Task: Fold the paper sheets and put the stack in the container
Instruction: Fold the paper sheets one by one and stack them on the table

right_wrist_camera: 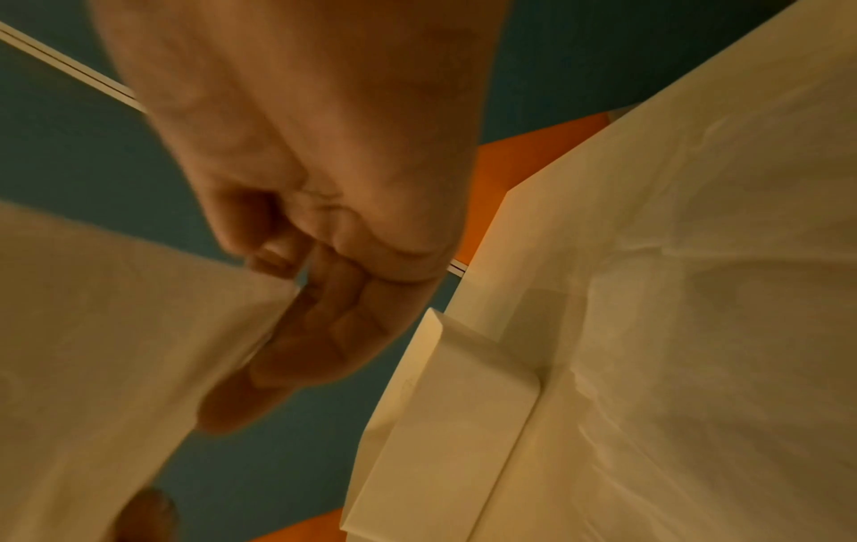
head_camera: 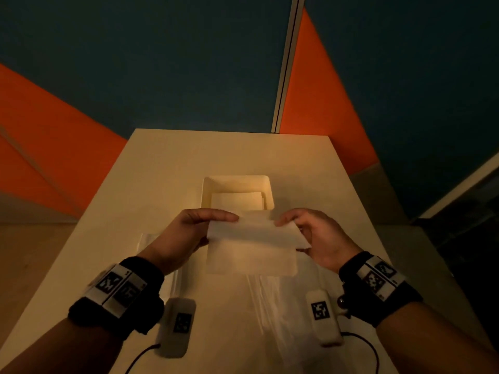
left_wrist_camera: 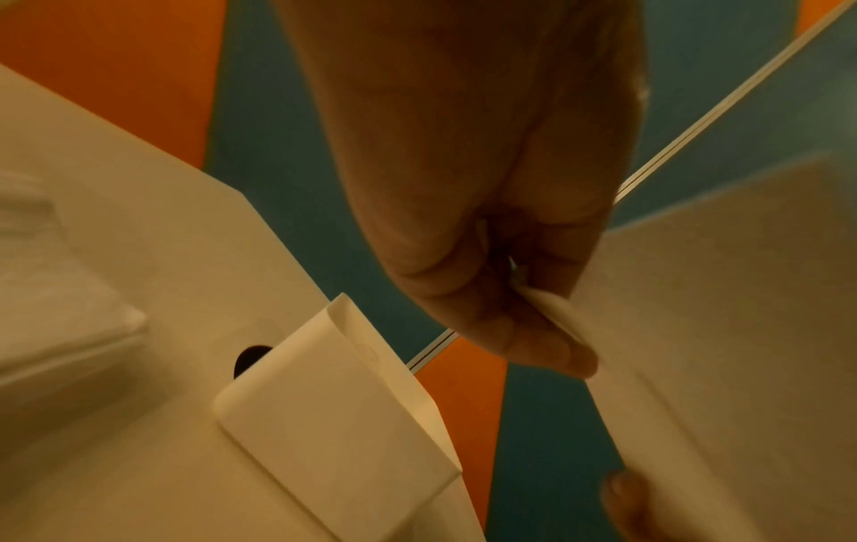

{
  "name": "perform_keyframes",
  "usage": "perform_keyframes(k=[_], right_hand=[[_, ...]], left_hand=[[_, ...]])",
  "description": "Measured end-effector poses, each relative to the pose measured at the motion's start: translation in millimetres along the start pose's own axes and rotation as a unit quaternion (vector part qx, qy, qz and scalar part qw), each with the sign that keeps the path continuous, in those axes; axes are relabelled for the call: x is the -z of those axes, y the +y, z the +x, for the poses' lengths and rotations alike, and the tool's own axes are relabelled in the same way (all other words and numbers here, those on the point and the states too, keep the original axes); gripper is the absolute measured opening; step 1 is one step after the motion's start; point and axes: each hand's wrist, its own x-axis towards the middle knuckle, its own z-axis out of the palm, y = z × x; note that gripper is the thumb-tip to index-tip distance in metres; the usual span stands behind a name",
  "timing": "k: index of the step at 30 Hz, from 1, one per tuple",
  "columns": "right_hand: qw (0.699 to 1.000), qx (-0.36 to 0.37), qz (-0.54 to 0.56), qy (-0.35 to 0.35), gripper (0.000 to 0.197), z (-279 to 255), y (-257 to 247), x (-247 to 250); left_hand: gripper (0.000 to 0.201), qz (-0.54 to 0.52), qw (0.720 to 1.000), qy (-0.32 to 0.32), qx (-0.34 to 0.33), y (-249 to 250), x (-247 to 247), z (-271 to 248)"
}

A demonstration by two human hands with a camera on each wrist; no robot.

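A white paper sheet [head_camera: 251, 244] hangs in the air above the table, held by its far edge. My left hand [head_camera: 197, 225] pinches its far left corner, and my right hand [head_camera: 305, 233] pinches the far right corner. The left wrist view shows the sheet [left_wrist_camera: 723, 330] caught between thumb and fingers [left_wrist_camera: 533, 330]. In the right wrist view the sheet [right_wrist_camera: 116, 330] runs off left from the pinching fingers [right_wrist_camera: 297, 293]. Beyond the hands stands a white rectangular container [head_camera: 208, 193] with folded paper [head_camera: 237, 201] inside; it also shows as the container [left_wrist_camera: 334, 414] and the container [right_wrist_camera: 454, 421].
The table [head_camera: 162, 168] is white and narrow, with orange and dark blue floor around it. Clear plastic wrap [head_camera: 270, 314] lies near me under the sheet. Two white marker blocks [head_camera: 178, 325] [head_camera: 322, 317] with cables sit at the near edge.
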Motion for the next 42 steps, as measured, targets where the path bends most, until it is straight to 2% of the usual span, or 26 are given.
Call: perform_keyframes(k=[2, 4, 6, 7, 8, 9, 11, 13, 16, 18, 20, 22, 24, 27, 30, 33, 35, 39, 42], right_hand=[[0.999, -0.022, 0.018, -0.017, 0.052, -1.1, -2.4, 1.7], [0.999, -0.021, -0.023, -0.015, 0.039, -0.3, -2.3, 0.0], [0.994, 0.017, -0.11, -0.012, 0.017, 2.0, 0.6, -2.0], [0.988, 0.03, -0.15, -0.023, 0.017, 3.2, 2.7, -3.2], [0.983, 0.036, -0.175, -0.039, 0.019, 4.4, 4.5, -4.6], [0.98, 0.036, -0.189, -0.055, 0.02, 5.0, 5.9, -6.9], [0.976, 0.032, -0.198, -0.083, 0.022, 6.8, 10.8, -13.3], [0.971, 0.035, -0.217, -0.094, 0.022, 8.2, 15.9, -20.2], [0.951, 0.048, -0.301, -0.058, 0.02, 12.1, 24.6, -19.6], [0.94, 0.032, -0.339, -0.022, 0.016, 14.5, 28.3, -11.0], [0.926, 0.02, -0.375, 0.022, 0.012, 16.8, 32.2, 2.6], [0.914, 0.01, -0.401, 0.065, 0.008, 19.1, 36.1, 19.1], [0.903, -0.004, -0.417, 0.107, 0.008, 21.5, 39.8, 35.1], [0.886, -0.02, -0.439, 0.146, 0.012, 24.8, 44.5, 55.7], [0.863, -0.022, -0.474, 0.174, 0.017, 28.6, 47.3, 73.1], [0.836, -0.055, -0.52, 0.167, 0.016, 30.5, 46.8, 86.5], [0.818, -0.09, -0.551, 0.136, 0.028, 31.2, 45.8, 92.8], [0.754, -0.144, -0.639, 0.056, 0.057, 29.6, 42.1, 93.4], [0.724, -0.151, -0.671, 0.044, 0.062, 28.6, 43.2, 90.6]], left_hand=[[0.033, 0.012, 0.999, -0.045, 0.008, 5.2, 5.6, -2.5], [0.025, 0.033, 0.995, -0.09, 0.012, 10.3, 9.9, -5.2], [0.055, 0.058, 0.99, -0.126, 0.024, 13.0, 13.7, -6.1], [0.064, 0.065, 0.988, -0.136, 0.033, 15.2, 12.5, -6.7], [0.065, 0.078, 0.985, -0.147, 0.041, 13.7, 12.0, -6.3], [0.057, 0.096, 0.982, -0.152, 0.049, 11.6, 9.9, -7.3], [0.025, 0.135, 0.975, -0.161, 0.068, 4.8, 3.1, -9.4], [0.03, 0.166, 0.969, -0.158, 0.088, -9.3, 1.0, -9.9], [0.034, 0.131, 0.981, -0.09, 0.113, -24.0, 10.3, -17.7], [0.034, 0.095, 0.991, 0.002, 0.094, -33.4, 28.5, -23.9], [0.032, 0.1, 0.986, 0.113, 0.072, -43.5, 49.9, -30.0], [0.031, 0.108, 0.969, 0.21, 0.078, -50.7, 66.7, -37.3], [0.033, 0.105, 0.955, 0.265, 0.084, -57.9, 79.2, -45.2], [0.036, 0.129, 0.94, 0.299, 0.096, -69.7, 89.1, -54.3], [0.036, 0.208, 0.917, 0.326, 0.101, -84.9, 94.7, -55.3], [0.035, 0.366, 0.874, 0.308, 0.088, -95.8, 96.6, -53.9], [0.035, 0.444, 0.847, 0.279, 0.084, -100.7, 98.9, -51.9], [0.032, 0.546, 0.793, 0.25, 0.102, -109.3, 107.3, -49.9], [0.033, 0.596, 0.751, 0.248, 0.135, -110.1, 106.0, -50.1]])
